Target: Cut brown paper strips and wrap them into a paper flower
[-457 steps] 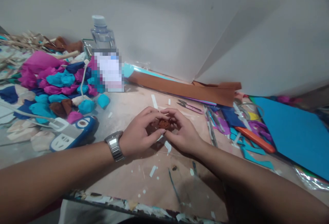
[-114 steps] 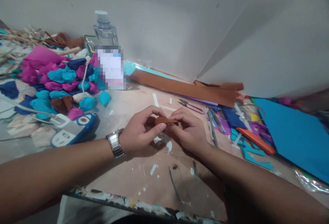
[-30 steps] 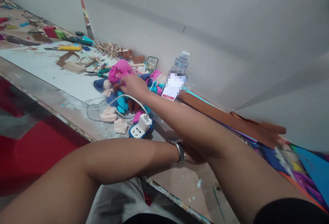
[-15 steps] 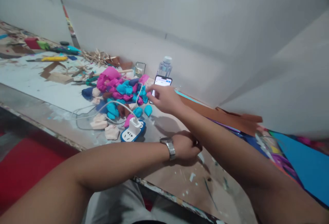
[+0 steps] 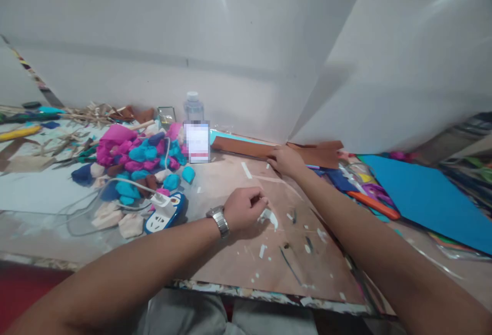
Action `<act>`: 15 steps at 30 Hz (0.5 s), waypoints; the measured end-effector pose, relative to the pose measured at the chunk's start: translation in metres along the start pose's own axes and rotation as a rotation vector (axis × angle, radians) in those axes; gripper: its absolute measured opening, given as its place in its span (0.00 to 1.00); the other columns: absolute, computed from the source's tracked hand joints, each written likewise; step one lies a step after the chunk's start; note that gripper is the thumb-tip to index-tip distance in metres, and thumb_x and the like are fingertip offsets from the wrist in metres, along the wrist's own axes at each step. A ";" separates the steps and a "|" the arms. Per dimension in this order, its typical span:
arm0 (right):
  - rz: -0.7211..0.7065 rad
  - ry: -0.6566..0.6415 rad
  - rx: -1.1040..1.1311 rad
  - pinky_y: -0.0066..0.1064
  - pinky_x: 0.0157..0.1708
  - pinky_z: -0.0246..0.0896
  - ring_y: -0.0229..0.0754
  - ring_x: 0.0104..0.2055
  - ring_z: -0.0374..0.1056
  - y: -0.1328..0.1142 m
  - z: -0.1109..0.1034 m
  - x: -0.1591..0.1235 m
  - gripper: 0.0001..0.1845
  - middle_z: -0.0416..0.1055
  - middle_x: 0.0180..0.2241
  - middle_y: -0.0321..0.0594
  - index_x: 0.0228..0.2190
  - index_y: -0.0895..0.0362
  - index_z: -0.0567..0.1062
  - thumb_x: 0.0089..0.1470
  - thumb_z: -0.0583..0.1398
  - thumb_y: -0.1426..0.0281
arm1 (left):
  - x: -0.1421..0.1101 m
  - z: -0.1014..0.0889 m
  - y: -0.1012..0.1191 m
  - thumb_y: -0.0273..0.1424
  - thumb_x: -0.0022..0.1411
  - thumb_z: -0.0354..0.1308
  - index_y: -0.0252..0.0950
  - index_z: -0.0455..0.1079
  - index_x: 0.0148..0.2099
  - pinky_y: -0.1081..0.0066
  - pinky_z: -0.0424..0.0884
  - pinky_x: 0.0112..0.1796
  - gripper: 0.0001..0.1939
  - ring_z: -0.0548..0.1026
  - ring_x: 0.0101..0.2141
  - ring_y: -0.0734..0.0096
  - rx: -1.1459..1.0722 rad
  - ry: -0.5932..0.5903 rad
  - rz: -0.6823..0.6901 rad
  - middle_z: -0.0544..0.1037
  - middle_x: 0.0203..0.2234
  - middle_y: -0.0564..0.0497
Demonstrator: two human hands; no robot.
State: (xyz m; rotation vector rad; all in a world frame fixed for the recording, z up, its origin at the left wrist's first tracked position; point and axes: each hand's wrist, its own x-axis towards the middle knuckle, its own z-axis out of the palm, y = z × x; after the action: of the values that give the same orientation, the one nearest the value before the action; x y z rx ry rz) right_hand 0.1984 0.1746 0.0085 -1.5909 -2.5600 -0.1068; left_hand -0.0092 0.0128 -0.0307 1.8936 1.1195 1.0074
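My left hand (image 5: 246,209), with a metal watch (image 5: 220,222) on its wrist, rests on the wooden tabletop (image 5: 230,268). Its fingers are curled in a loose fist, and what they hold, if anything, is hidden. A white scrap (image 5: 270,218) lies at its fingertips. Stretched toward the wall, my right hand (image 5: 286,161) has its bent fingers closed on the front edge of a long folded brown sheet (image 5: 242,147). A second brown piece (image 5: 317,154) lies just right of that hand. The phone (image 5: 198,143), its screen lit and blurred, leans against a clear bottle (image 5: 193,106).
Left of the phone are crumpled pink and blue paper bundles (image 5: 144,150) and a power strip (image 5: 165,213) with a white cable. Thin wood sticks (image 5: 90,114) lie farther left. A blue sheet (image 5: 426,196) and an orange-handled tool (image 5: 374,205) lie on the right.
My right hand has left the phone and moved right to the brown sheet. My left hand stays low on the tabletop, fingers curled. The view has turned right.
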 end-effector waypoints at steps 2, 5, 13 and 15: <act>0.030 0.004 0.015 0.36 0.50 0.62 0.53 0.52 0.72 0.003 0.002 0.000 0.14 0.80 0.47 0.54 0.42 0.58 0.85 0.65 0.61 0.64 | 0.000 0.000 0.000 0.35 0.67 0.57 0.37 0.75 0.34 0.71 0.64 0.33 0.11 0.72 0.29 0.70 -0.019 0.005 -0.012 0.77 0.25 0.54; 0.061 0.013 0.074 0.35 0.49 0.62 0.52 0.49 0.74 0.006 0.002 0.003 0.13 0.82 0.45 0.51 0.38 0.56 0.86 0.63 0.62 0.63 | -0.001 0.000 0.002 0.36 0.68 0.56 0.36 0.74 0.34 0.71 0.64 0.33 0.12 0.72 0.28 0.70 -0.045 0.015 -0.038 0.76 0.25 0.53; 0.183 0.205 0.430 0.36 0.47 0.64 0.49 0.42 0.74 0.010 -0.021 -0.003 0.13 0.83 0.38 0.48 0.35 0.58 0.83 0.63 0.61 0.63 | -0.001 0.001 0.004 0.35 0.68 0.57 0.36 0.74 0.35 0.69 0.66 0.35 0.11 0.73 0.30 0.67 -0.127 0.024 -0.060 0.77 0.27 0.52; 0.208 0.283 0.572 0.36 0.45 0.66 0.48 0.40 0.74 0.011 -0.037 -0.010 0.16 0.82 0.37 0.46 0.34 0.58 0.81 0.63 0.61 0.59 | -0.001 0.000 0.005 0.35 0.69 0.57 0.36 0.74 0.35 0.69 0.66 0.36 0.11 0.74 0.31 0.67 -0.156 0.032 -0.056 0.77 0.27 0.51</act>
State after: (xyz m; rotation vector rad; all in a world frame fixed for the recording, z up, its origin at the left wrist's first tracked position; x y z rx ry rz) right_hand 0.2149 0.1660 0.0431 -1.4685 -1.9571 0.3602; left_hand -0.0079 0.0099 -0.0269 1.7197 1.0736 1.0656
